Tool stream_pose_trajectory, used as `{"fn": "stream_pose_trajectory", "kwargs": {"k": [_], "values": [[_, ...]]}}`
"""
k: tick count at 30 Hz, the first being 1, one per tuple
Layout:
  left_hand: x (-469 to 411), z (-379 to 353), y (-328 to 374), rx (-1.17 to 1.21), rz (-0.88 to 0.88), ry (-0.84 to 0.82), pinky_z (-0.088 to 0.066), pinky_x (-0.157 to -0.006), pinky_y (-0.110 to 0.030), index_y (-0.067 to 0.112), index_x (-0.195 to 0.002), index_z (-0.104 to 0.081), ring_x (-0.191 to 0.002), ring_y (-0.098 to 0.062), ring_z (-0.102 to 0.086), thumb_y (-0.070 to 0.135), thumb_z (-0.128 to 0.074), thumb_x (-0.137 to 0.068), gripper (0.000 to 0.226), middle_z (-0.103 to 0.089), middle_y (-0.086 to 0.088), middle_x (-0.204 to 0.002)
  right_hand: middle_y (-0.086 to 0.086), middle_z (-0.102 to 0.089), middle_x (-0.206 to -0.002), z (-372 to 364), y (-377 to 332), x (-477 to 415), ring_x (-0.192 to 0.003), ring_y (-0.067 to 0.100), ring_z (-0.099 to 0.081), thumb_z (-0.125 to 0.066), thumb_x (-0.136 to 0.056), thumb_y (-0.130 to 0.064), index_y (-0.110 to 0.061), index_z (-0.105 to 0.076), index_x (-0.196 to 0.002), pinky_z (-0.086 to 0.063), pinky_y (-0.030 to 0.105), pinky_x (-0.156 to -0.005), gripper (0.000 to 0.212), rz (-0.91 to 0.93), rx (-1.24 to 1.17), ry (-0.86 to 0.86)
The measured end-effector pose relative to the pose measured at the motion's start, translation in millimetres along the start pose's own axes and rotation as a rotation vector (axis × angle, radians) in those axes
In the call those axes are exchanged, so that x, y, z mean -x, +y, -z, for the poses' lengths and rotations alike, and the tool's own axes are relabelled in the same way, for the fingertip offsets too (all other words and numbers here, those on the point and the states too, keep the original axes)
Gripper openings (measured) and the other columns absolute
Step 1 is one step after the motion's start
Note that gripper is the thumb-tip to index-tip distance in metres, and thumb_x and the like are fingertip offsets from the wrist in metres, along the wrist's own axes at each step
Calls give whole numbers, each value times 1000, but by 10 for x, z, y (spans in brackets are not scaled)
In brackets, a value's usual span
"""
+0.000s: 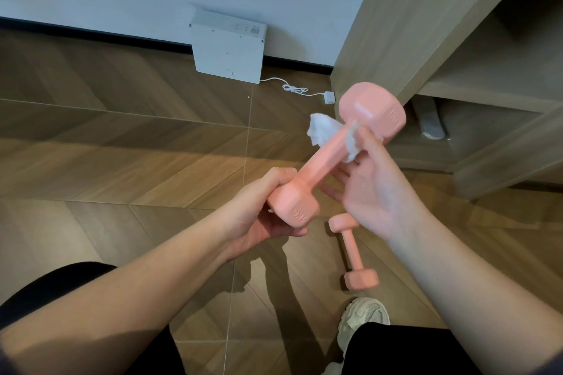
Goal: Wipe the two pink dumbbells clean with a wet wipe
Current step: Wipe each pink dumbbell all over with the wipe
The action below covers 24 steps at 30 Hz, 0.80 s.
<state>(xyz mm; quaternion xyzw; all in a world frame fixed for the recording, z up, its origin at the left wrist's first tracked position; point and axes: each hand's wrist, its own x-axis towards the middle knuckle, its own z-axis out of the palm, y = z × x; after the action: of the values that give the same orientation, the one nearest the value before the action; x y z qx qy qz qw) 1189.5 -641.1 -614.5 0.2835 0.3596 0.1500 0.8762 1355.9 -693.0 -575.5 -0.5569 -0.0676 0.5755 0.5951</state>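
Wooden floor (pixel 122 146) holds the second dumbbell (pixel 353 250), just below the raised dumbbell (pixel 323 158). The left hand (pixel 262 216) grips the raised one's near end to steady it, so the right hand (pixel 374 186), pinching the wet wipe (pixel 323 129) round its bar, can rub.

Two bare arms were in, the left forearm (pixel 137 292) and the right forearm (pixel 472 283) angling toward each other from the lower corners. The left hand (pixel 259 213) sat low, its fingers curled round the near end of the dumbbell (pixel 320 161). The right hand (pixel 377 189) was higher, palm facing back, thumb pinching the wipe (pixel 318 128) onto the bar.
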Motion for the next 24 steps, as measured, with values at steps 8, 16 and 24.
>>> {"fn": "stream_pose_trajectory", "kwargs": {"k": [8,16,24], "values": [[1,-30,20,24,30,-7,-58,-59,-41,8,-101,-64,-75,-30,-64,35,-77,-71,42,-64,-16,-84,13,-64,-125,41,48,-10,-117,25,-60,-55,-86,-52,-20,-53,-136,-50,41,-92,59,29,64,-121],[15,-1,47,3,52,-17,-59,-57,-40,7,-102,-65,-77,-29,-64,39,-73,-68,47,-62,-16,-84,16,-56,-141,116,31,-23,-128,27,-57,-53,-92,-34,-15,-41,-147,-44,48,-105,59,33,-52,-238],[25,-13,-44,-104,44,-37,-58,-61,-40,12,-103,-63,-76,-28,-64,38,-68,-72,41,-61,-16,-89,8,-69,-125,54,136,-68,-114,20,-67,-61,-84,-40,-21,-45,-140,-53,39,-91,61,89,-106,-94]]}}
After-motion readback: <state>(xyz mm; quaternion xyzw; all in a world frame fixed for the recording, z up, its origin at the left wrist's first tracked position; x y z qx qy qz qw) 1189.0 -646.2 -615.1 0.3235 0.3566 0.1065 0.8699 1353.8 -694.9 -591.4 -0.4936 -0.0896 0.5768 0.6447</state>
